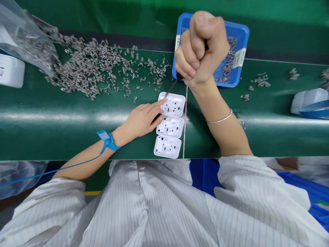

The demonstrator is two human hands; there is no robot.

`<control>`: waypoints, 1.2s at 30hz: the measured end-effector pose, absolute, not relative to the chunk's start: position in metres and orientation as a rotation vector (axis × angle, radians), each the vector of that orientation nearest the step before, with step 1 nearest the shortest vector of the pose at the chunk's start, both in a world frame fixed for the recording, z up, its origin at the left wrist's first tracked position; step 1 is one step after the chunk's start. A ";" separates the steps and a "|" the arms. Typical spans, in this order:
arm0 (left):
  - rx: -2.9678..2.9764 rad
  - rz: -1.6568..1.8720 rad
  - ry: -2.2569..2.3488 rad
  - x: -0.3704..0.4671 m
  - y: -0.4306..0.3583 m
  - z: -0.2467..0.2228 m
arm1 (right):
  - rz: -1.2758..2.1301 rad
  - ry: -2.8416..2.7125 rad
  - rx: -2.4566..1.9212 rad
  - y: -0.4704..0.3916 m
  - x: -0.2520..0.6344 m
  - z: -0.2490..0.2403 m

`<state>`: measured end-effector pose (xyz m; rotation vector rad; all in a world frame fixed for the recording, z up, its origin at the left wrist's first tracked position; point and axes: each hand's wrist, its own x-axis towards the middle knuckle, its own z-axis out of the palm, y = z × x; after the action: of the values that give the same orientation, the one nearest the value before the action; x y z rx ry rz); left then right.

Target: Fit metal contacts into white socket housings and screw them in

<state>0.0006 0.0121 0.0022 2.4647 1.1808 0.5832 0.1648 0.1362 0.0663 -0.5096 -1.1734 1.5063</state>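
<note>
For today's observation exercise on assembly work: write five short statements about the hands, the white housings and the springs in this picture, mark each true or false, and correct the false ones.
1. The right hand grips a thin tool in a closed fist. True.
2. Five white housings lie in a row. False: three white housings lie in a row.
3. The left hand touches the farthest housing. True.
4. The blue tray holds screws only and sits by the left hand. False: it holds small springs and lies behind the right hand.
5. Loose springs lie heaped on the green belt. True.
</note>
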 end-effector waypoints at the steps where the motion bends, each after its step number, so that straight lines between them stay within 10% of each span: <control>1: 2.466 0.592 1.175 0.001 0.012 0.002 | 1.535 -1.120 -0.504 0.140 0.165 0.065; 36: 2.531 0.536 1.206 -0.001 0.010 0.002 | 1.383 -1.019 -0.634 0.152 0.163 0.059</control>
<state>-0.0007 0.0104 0.0024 2.5314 1.2061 0.5359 0.1633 0.1517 0.0588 -0.6343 -1.0191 1.3831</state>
